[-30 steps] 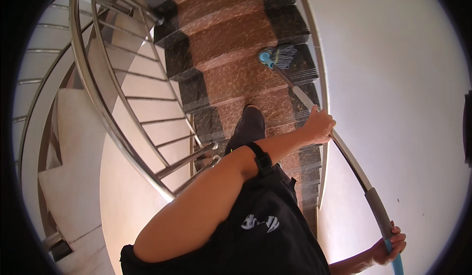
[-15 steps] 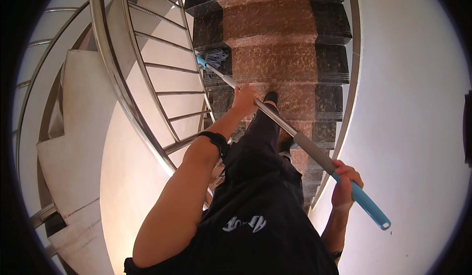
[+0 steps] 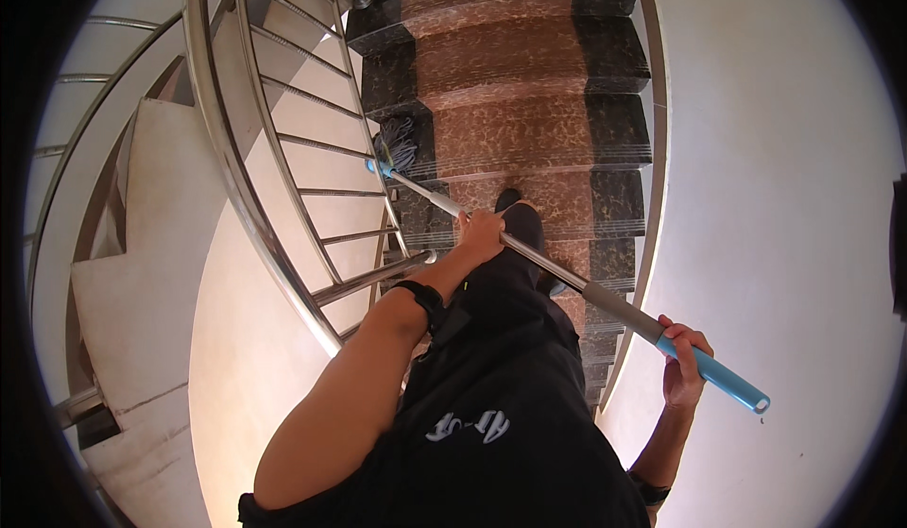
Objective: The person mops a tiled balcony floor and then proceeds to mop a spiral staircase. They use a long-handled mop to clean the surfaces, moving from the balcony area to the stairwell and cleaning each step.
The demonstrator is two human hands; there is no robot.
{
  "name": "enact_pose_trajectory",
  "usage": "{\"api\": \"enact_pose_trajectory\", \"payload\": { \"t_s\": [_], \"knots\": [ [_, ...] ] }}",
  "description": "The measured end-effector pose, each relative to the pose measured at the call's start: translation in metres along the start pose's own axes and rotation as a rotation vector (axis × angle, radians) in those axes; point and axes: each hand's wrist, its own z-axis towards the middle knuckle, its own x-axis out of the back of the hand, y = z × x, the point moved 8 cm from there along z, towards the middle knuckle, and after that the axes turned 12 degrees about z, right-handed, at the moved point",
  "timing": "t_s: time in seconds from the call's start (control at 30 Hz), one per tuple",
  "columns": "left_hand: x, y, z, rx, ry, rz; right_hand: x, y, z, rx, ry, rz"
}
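packages: none | labels: none | signs: none | screens: none

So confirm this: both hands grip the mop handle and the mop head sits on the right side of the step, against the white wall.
Wrong side. In the head view the mop head sits at the left end of the step, by the steel railing. Both the left hand and the right hand do grip the mop handle.

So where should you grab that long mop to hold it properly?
Grab the mop at two places on its pole, coming down from above, since it slants down the stairs. The right hand grips the top, where grey sleeve meets blue grip. The left hand wraps the bare metal further down. The stringy mop head sits far away, so spread hands probably steer it better.
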Motion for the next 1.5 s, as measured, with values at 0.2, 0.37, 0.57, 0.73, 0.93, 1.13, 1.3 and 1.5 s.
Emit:
{"api": "enact_pose_trajectory", "payload": {
  "t_s": [0.2,0.37,0.57,0.73,0.93,1.13,1.3,1.5],
  "knots": [
    [0.019,0.091,-0.005,-0.285,0.002,0.085,0.057,-0.069,-0.048,0.209,0.187,-0.159],
    [0.066,0.256,-0.040,-0.687,0.185,-0.118,0.098,-0.202,-0.168,0.452,0.195,-0.318],
    [0.173,0.398,-0.127,-1.119,0.135,-0.248,0.024,-0.347,-0.332,1.309,0.305,-0.391],
    [0.172,0.377,-0.087,-0.982,0.184,-0.290,0.043,-0.324,-0.310,1.371,0.718,-0.998],
    [0.087,0.249,-0.002,-0.763,0.360,-0.267,0.097,-0.169,-0.159,0.627,0.462,-0.040],
    [0.080,0.071,0.028,-0.339,0.388,-0.115,-0.013,-0.063,-0.038,0.498,0.060,-0.060],
    [0.060,-0.021,0.017,-0.053,0.428,-0.153,-0.061,-0.012,-0.005,0.407,-0.161,0.014],
    [0.026,-0.082,0.026,0.076,0.178,-0.012,-0.079,0.042,0.007,0.278,-0.258,-0.045]
  ]
}}
